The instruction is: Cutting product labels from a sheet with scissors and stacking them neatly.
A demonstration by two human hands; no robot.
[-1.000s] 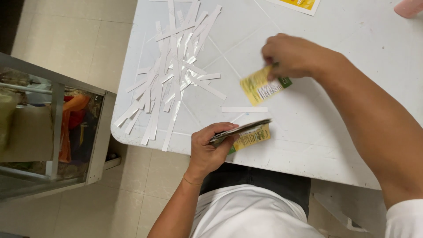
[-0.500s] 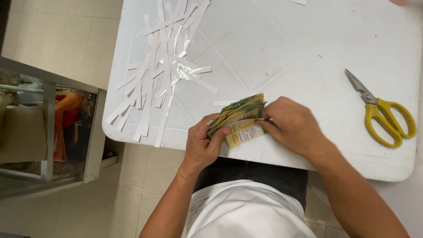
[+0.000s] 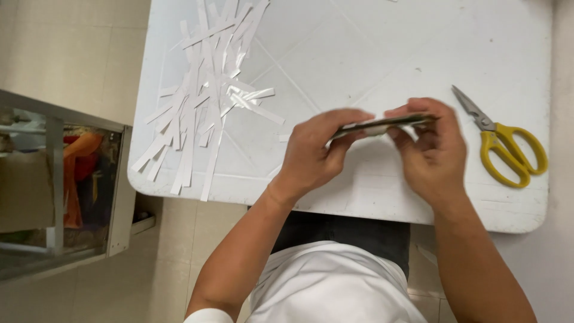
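While the person's white shirt point(image 3: 335, 287) fills the bottom of the view, both forearms reach up from it over the near edge of the white table point(image 3: 382, 54). Just past that edge, the left hand point(image 3: 314, 155) and the right hand point(image 3: 433, 149) meet above the table, each pinching one end of a thin stack of cut labels point(image 3: 382, 124), seen edge-on as a dark, nearly level band with a pale streak along it. The left hand's fingers point(image 3: 350, 116) curl closed around the stack's left end, thumb underneath; the right hand's fingers point(image 3: 418, 107) fold over its right end, so the stack is held between the two hands and lifted off the table. What is printed on its faces cannot be made out. To the right of the right hand, near but apart from it, yellow-handled scissors point(image 3: 505, 146) lie flat on the table, blades shut and pointing up and left. Farther off, toward the table's far left corner, a loose heap of white paper strips point(image 3: 203, 90) lies spread across the top. Beside the table on the left stands a glass-fronted cabinet point(image 3: 60, 185) on the tiled floor point(image 3: 66, 48).
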